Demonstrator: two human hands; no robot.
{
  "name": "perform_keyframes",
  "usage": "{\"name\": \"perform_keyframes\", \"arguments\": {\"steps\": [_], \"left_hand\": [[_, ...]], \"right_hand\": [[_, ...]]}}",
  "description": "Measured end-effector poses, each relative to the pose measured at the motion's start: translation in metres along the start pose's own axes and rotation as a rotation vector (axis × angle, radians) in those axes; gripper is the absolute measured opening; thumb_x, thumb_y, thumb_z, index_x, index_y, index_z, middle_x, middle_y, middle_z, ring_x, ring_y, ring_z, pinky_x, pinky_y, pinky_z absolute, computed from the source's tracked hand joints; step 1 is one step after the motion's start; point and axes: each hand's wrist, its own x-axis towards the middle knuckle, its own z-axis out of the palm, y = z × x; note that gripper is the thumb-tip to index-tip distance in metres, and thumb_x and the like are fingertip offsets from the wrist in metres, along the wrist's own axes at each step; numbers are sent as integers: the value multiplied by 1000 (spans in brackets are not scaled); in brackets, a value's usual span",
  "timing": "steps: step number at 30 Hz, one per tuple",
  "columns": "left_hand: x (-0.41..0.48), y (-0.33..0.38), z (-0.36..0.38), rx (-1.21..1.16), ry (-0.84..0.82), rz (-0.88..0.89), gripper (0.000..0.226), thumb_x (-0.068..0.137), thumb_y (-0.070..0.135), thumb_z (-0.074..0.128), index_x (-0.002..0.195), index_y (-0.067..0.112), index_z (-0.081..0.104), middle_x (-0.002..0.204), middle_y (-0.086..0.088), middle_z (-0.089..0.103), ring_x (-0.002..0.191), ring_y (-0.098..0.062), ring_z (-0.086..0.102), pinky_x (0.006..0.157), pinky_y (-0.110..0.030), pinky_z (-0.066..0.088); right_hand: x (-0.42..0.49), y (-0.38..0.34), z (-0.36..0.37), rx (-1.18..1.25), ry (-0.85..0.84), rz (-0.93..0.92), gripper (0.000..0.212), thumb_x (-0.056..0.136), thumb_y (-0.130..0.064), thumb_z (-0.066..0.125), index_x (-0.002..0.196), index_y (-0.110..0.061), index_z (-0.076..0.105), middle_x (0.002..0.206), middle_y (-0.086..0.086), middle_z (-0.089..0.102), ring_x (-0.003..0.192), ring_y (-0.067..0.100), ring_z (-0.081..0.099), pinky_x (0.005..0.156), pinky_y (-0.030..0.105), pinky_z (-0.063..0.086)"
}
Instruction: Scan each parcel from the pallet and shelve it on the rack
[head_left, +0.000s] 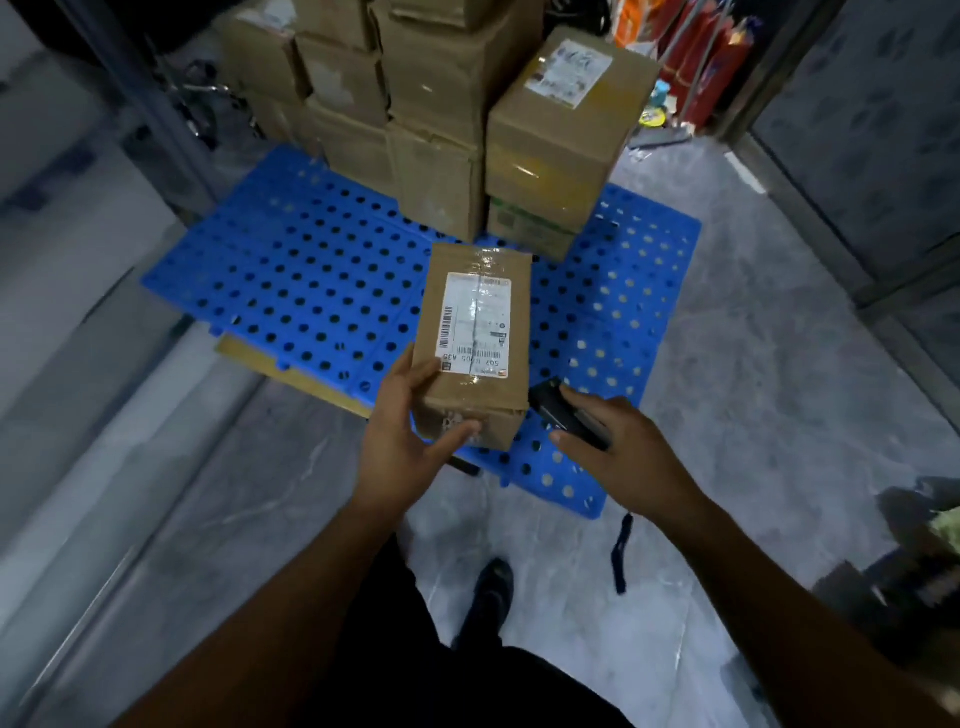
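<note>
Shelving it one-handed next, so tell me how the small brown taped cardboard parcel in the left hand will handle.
Probably light: the left hand alone holds the small brown taped cardboard parcel by its near end. Likely stiff; its edges look mostly square. The glossy tape across it may be slippery.

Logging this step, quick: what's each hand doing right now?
Left hand: holds the parcel.
Right hand: grips the scanner.
</note>
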Motion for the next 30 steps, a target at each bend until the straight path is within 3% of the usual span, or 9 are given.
{"name": "perform_keyframes", "arguments": {"steps": [7,11,13,16,19,22,24,27,30], "left_hand": [[11,-53,-21,54,-107,10,84,73,38,90,142,23,44,159,-4,36,149,-21,37,111,-51,46],[21,-61,-26,-21,-131,-5,89,71,42,89,143,24,40,159,5,34,142,-2,39,111,-41,48],[25,-65,-25,-24,-140,-14,90,71,39,91,142,19,40,158,-1,36,140,-4,41,111,-38,48],[30,-71,-24,-9,-162,-15,88,70,44,90,139,24,40,163,2,28,136,10,28,104,-25,46],[34,-77,-23,-21,-194,-13,80,70,46,90,131,32,39,165,7,25,131,17,24,102,-27,48],[38,-77,-26,-87,-234,17,81,70,48,89,125,62,33,160,34,18,134,25,24,104,-17,42],[40,-77,-29,-108,-240,35,81,68,53,88,122,66,29,154,47,11,135,23,29,104,-16,41],[40,-83,-28,-109,-228,62,79,67,67,82,127,56,33,163,30,19,140,11,35,107,-25,46],[40,-85,-24,-85,-205,78,78,69,62,84,129,46,35,165,19,24,139,8,39,104,-26,48]], "right_hand": [[20,-11,30,-125,-97,58,65,88,-50,68,147,-33,48,109,3,59,87,9,62,73,21,46],[25,-50,3,-408,-99,16,64,87,-55,65,146,-40,47,108,-2,52,106,23,55,88,41,50],[27,-76,-13,-615,-137,-27,66,85,-62,60,146,-43,45,105,-6,48,105,23,50,82,40,49],[31,-112,-32,-881,-176,-103,71,80,-69,52,146,-44,44,103,-8,44,95,18,45,73,37,48],[35,-135,-40,-1063,-272,-100,70,85,-70,50,149,-46,35,103,-11,33,91,14,38,73,34,47],[30,-147,-41,-1144,-293,-91,72,85,-71,40,151,-45,32,111,-6,40,93,15,39,74,33,47],[26,-149,-39,-1182,-301,-88,72,85,-70,37,152,-45,29,117,-3,44,95,17,42,74,33,47],[22,-145,-36,-1177,-309,-72,69,86,-69,39,151,-48,28,118,-3,44,95,18,41,73,34,48],[22,-126,-33,-1086,-299,-38,68,87,-67,48,150,-47,34,115,-1,46,99,22,46,75,38,50]]}}
